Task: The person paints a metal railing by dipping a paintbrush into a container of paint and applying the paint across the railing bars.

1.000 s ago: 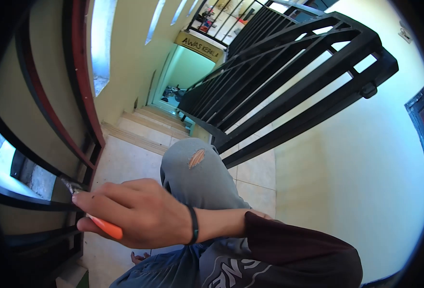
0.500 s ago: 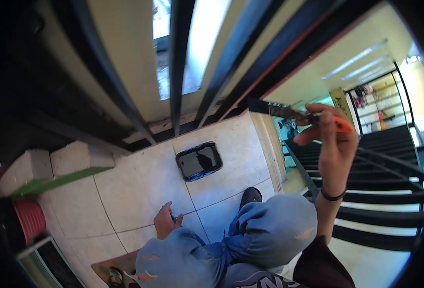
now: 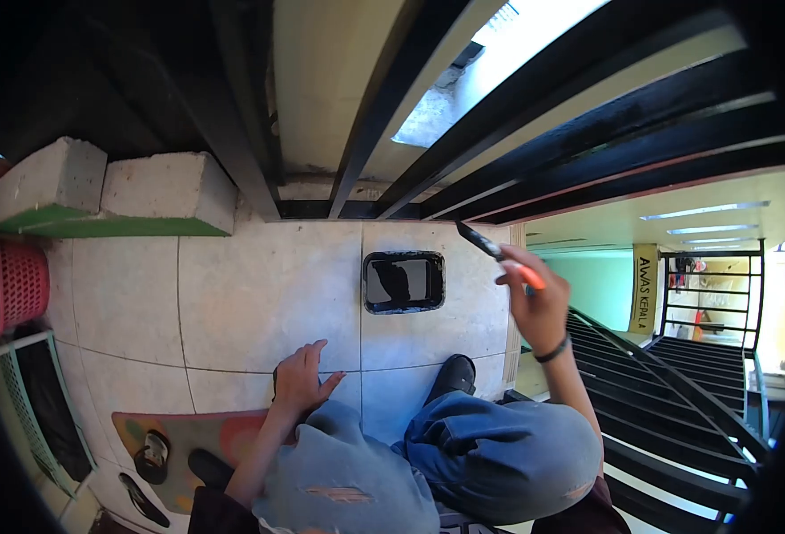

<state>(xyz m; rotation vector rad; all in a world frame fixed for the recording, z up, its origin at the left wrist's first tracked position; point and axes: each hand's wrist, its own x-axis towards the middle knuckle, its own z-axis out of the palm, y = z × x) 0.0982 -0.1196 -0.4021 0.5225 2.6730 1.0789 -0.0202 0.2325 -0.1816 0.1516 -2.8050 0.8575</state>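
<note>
My right hand [image 3: 539, 307] is closed around the orange handle of a paintbrush [image 3: 481, 240]. The dark bristles point up and left, close by the bottom of the black metal railing [image 3: 392, 212]; whether they touch it I cannot tell. Below and left of the brush, a shallow rectangular tray [image 3: 404, 307] of black paint rests on the tiles, its rim smeared black. My left hand [image 3: 299, 381] hovers beside my left knee, thumb and fingers apart, with nothing visible in it.
White blocks on a green base [image 3: 170, 191] stand at the left, with a red basket [image 3: 23, 283] beneath them. A mat [image 3: 174, 436] with sandals lies lower left. Black stair rails [image 3: 677, 383] and a lettered sign [image 3: 645, 287] are at the right.
My view has turned and shifted. My right hand has lowered with the paintbrush, bringing it nearer the railing's foot. My left hand has reached forward and its fingers have spread.
</note>
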